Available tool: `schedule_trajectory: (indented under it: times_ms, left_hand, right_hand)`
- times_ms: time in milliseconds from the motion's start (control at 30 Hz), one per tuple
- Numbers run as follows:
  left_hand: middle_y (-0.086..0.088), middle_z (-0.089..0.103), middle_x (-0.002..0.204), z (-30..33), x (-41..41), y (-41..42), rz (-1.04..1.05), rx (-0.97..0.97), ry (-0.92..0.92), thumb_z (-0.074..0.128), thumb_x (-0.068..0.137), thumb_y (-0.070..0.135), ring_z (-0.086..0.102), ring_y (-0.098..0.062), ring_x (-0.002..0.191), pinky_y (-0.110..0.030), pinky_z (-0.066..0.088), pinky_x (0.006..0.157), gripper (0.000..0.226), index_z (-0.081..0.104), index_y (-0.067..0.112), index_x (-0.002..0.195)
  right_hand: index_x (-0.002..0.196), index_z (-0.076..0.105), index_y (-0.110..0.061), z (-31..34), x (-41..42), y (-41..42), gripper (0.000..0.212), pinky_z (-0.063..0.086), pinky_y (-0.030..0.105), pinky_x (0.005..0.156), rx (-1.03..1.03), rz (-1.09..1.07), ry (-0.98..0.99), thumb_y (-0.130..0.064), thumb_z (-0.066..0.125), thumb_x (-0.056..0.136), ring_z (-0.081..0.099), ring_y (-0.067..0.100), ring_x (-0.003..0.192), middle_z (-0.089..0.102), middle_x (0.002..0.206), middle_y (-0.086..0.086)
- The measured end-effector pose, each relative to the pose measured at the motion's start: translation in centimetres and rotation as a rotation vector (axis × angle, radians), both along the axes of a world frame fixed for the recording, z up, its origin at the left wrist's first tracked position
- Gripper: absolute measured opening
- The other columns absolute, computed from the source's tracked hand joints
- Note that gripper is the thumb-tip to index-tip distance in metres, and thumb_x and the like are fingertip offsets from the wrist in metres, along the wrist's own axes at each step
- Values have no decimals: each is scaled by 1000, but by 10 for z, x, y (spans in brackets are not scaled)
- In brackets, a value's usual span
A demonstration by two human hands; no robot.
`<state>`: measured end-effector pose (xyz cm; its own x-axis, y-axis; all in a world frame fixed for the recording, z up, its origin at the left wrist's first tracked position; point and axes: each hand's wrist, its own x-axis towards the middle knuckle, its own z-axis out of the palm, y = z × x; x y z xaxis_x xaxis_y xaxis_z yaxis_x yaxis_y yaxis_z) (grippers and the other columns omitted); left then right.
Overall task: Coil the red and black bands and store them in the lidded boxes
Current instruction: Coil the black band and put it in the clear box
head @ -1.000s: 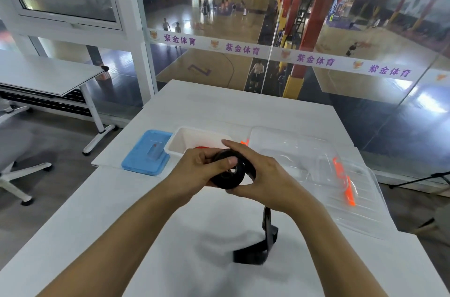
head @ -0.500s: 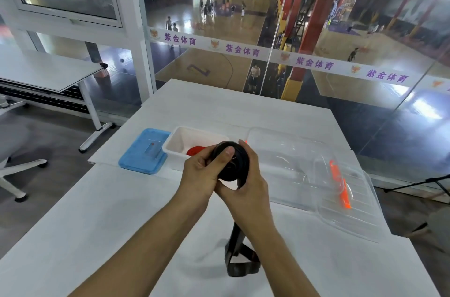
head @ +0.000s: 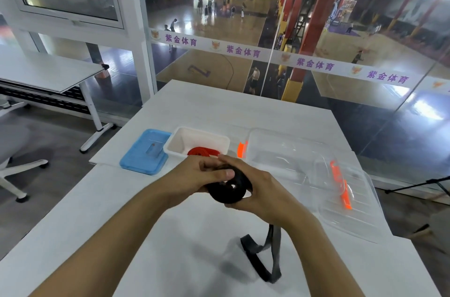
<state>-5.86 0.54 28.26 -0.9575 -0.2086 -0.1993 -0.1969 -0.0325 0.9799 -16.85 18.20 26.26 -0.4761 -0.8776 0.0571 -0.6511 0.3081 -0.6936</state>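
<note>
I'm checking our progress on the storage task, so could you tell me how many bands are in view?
2. The red band lies coiled in the white box. The black band is partly coiled, gripped by the left hand and right hand, its tail on the table.

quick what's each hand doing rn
Left hand: closed on the black band coil, thumb pressing its face.
Right hand: closed around the same coil from the right.
</note>
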Motion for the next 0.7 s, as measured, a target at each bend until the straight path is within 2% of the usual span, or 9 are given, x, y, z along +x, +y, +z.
schedule_trajectory:
  times_ms: [67,167,267,333,400,467,533,633,700]
  left_hand:
    - [0,80,106,8,0,-4,-90,-113,-52,75,89,23,75,-14,104,-25,60,84,28,75,14,116]
    - [1,81,103,13,-1,-3,-58,-162,-14,76,89,21,76,-13,100,-23,60,81,26,76,15,114]
    - [-4,81,101,10,-2,1,42,-132,82,76,88,17,77,-17,97,-25,61,82,23,78,13,111]
    - [-4,81,101,8,-3,4,92,-116,126,77,86,20,77,-17,97,-28,61,86,24,78,15,110]
    - [-5,81,101,8,-4,8,152,-53,171,79,81,23,77,-19,97,-31,61,87,28,79,15,108]
    - [-5,81,100,8,-7,11,234,35,225,77,75,29,77,-19,96,-30,60,84,32,80,17,105]
    - [-6,81,101,9,-10,14,335,116,263,76,73,35,77,-20,98,-34,60,87,37,80,17,105]
    - [-9,80,105,7,-16,22,447,230,283,78,73,38,76,-25,104,-41,58,95,44,78,14,110]
    - [-8,81,103,7,-19,29,491,265,290,77,80,33,76,-24,102,-37,58,92,33,79,15,108]
  right_hand:
    - [152,30,-64,4,-1,-1,99,53,30,104,53,32,36,-21,87,83,63,2,117,60,139,-29]
    - [150,32,-63,10,0,-2,96,53,25,98,20,4,62,-21,86,83,63,0,106,62,131,-31]
    - [137,41,-68,13,-1,-1,84,56,27,95,-64,-59,33,-23,85,83,66,7,104,66,121,-32]
    - [131,51,-61,15,-3,0,69,58,34,87,-95,-97,-21,-29,85,81,66,12,90,69,113,-24]
    - [129,57,-54,16,-6,2,61,55,35,74,-119,-129,-72,-33,86,80,55,11,72,71,101,-19]
    - [131,56,-53,14,-7,3,62,46,27,67,-135,-166,-100,-35,86,80,48,6,64,66,83,-27]
    - [140,45,-56,9,-2,3,75,42,19,68,-159,-218,-105,-35,87,81,50,1,64,57,72,-38]
    - [151,27,-62,3,13,-6,96,49,15,76,-252,-287,-136,-36,87,82,58,-6,78,58,89,-44]
    - [154,24,-59,-1,22,-14,98,51,17,99,-342,-321,-138,-36,87,82,61,-10,111,60,126,-37]
